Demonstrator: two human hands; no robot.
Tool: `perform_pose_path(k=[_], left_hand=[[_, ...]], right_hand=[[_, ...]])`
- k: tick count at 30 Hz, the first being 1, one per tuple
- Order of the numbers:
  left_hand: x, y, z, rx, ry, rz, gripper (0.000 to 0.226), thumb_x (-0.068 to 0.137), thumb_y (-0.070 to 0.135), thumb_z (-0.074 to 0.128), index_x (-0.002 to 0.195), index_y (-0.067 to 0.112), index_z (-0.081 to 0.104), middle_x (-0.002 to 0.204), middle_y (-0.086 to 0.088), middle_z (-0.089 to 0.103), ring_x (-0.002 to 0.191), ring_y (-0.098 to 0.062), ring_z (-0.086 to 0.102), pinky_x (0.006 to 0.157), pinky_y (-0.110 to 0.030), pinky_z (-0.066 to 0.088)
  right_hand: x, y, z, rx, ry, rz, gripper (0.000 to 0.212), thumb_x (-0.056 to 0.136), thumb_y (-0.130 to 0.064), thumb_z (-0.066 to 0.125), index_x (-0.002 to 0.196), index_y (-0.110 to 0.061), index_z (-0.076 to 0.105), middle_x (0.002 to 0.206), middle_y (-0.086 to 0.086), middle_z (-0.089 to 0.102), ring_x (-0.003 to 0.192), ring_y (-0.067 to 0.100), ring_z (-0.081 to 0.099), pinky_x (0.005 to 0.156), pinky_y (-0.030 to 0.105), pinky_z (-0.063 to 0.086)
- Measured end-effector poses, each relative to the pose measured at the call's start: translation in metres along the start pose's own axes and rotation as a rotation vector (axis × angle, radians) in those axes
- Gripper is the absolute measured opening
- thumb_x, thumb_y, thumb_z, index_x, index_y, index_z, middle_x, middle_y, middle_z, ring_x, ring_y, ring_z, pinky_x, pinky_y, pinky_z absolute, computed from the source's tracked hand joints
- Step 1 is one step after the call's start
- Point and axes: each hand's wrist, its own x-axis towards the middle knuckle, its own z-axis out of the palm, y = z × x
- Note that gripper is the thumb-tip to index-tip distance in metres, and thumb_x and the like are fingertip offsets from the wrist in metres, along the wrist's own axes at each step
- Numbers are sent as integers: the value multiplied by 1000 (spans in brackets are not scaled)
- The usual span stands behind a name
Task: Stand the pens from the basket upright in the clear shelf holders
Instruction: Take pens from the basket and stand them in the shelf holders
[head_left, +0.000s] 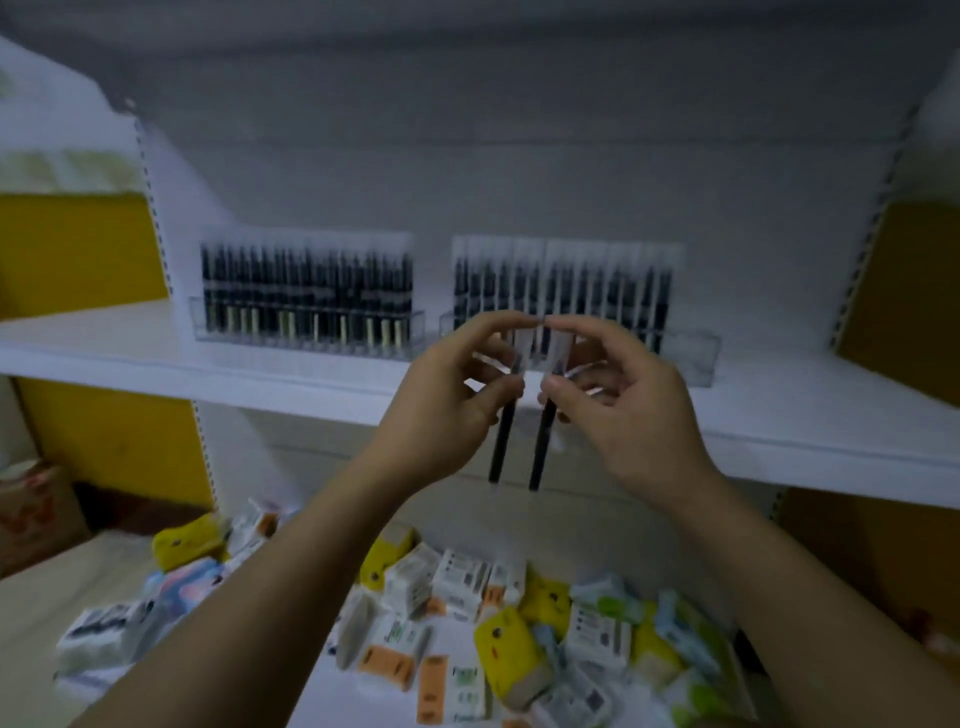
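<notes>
At the far left a brown cardboard box (31, 514) sits low beside the white shelf (130, 358). On that shelf the left clear holder (197, 321) is packed with upright dark pens, end to end. Just in front of the shelf edge, the left hand (441, 400) pinches a black pen (501, 447) between thumb and curled fingers, its barrel hanging down – the right hand (628, 410) grips a second pen (540, 452) the same way, the two pens near each other, almost parallel. Behind the hands stands the right clear holder (693, 356), filled with pens except its right end. Below lie scattered small packets (467, 597) (blurred, their labels unreadable).
</notes>
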Motion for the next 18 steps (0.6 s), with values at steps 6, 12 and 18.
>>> perform_pose_path(k=[6, 12, 18], left_hand=[[44, 29, 19, -38, 3, 65, 44, 91, 8, 60, 122, 39, 53, 98, 5, 61, 80, -9, 65, 69, -31, 59], [84, 48, 34, -134, 26, 92, 42, 89, 12, 63, 122, 36, 54, 100, 6, 61, 78, -11, 68, 68, -31, 60], [122, 54, 57, -88, -13, 130, 41, 89, 7, 64, 115, 36, 53, 113, 9, 57, 79, -4, 68, 65, -15, 56]], right_hand=[[29, -6, -52, -60, 83, -57, 43, 84, -9, 71, 113, -40, 62, 86, -9, 64, 80, 14, 65, 72, 38, 59], [56, 0, -96, -98, 153, -67, 41, 86, -8, 67, 118, -33, 60, 92, -2, 65, 83, 20, 68, 72, 40, 61], [91, 15, -127, -122, 208, -39, 41, 85, -3, 65, 114, -31, 57, 95, -4, 67, 81, 19, 69, 72, 45, 60]])
